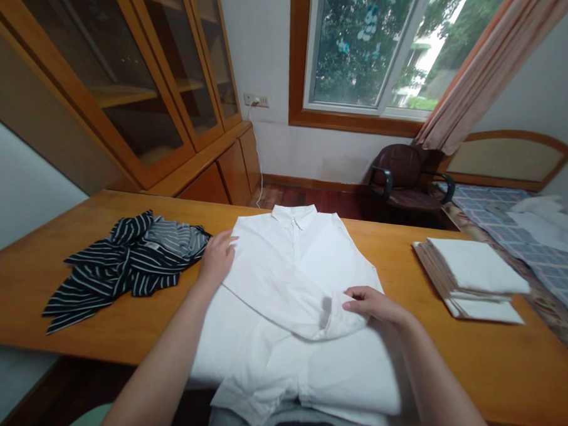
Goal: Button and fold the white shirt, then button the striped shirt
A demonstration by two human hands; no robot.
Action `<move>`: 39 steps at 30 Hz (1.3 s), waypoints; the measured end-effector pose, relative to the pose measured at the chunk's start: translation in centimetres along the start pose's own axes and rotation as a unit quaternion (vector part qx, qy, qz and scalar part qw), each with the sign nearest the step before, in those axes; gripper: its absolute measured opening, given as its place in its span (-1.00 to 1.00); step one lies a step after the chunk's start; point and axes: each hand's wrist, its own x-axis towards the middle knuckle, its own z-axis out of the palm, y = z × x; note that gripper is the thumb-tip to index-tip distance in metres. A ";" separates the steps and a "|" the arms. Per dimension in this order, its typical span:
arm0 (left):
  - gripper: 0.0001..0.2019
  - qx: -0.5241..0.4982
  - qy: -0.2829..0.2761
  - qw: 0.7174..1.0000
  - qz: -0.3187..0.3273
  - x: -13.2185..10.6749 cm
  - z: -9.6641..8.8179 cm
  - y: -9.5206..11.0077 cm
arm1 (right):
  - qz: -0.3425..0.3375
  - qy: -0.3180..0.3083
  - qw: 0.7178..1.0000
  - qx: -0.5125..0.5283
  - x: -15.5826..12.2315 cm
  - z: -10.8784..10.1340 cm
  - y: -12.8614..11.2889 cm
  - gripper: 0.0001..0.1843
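Note:
A white collared shirt (pixel 282 263) lies spread on the wooden table, its collar toward the far edge. One sleeve (pixel 280 297) crosses the front diagonally, its cuff end at the lower right. The shirt's lower part hangs over the table's near edge onto my lap. My left hand (pixel 218 258) rests on the shirt's left edge near the shoulder, fingers stretched out. At the cuff end, my right hand (pixel 371 303) touches the fabric with thumb and fingers slightly apart. Left of my left hand lies a crumpled black-and-white striped garment (pixel 126 262).
A stack of folded white cloth items (pixel 472 274) sits on the table (pixel 396 240) at the right. Beyond are a brown armchair (pixel 403 174), a bed with a plaid cover (pixel 510 216), and a glass-door cabinet (pixel 176 95) at the left. A window (pixel 366 53) is behind.

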 end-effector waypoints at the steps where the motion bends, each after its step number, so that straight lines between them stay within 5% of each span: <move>1: -0.66 -0.017 -0.026 0.999 0.022 -0.3 0.2 0.6 | -0.008 -0.003 1.000 0.011 -0.1 -0.1 0.1 -0.51; 5: -0.65 -0.049 -0.107 0.990 0.080 -1.6 1.0 2.9 | -0.040 -0.025 0.998 0.049 -0.7 -0.6 0.7 -0.56; 12: -0.54 0.039 -0.189 0.978 0.077 -3.4 2.4 4.4 | -0.032 -0.071 0.988 0.134 -2.0 -0.8 2.0 -0.52; 16: -0.51 0.071 -0.204 0.974 0.075 -3.5 2.7 4.3 | -0.047 -0.020 0.992 0.114 -1.7 -0.5 1.4 -0.49; 23: -0.47 0.080 -0.215 0.969 0.089 -3.1 3.2 3.9 | -0.145 0.236 0.957 -0.088 1.6 0.2 0.6 -0.57; 26: -0.47 0.074 -0.212 0.970 0.097 -3.0 3.5 3.5 | -0.207 0.261 0.922 -0.196 3.2 0.8 1.3 -0.61; 31: -0.47 0.064 -0.214 0.970 0.098 -2.4 3.7 3.2 | -0.215 0.285 0.865 -0.353 4.8 1.5 2.8 -0.59; 39: -0.49 0.056 -0.215 0.970 0.100 -0.6 4.0 3.2 | -0.212 0.297 0.817 -0.447 6.0 1.3 3.0 -0.54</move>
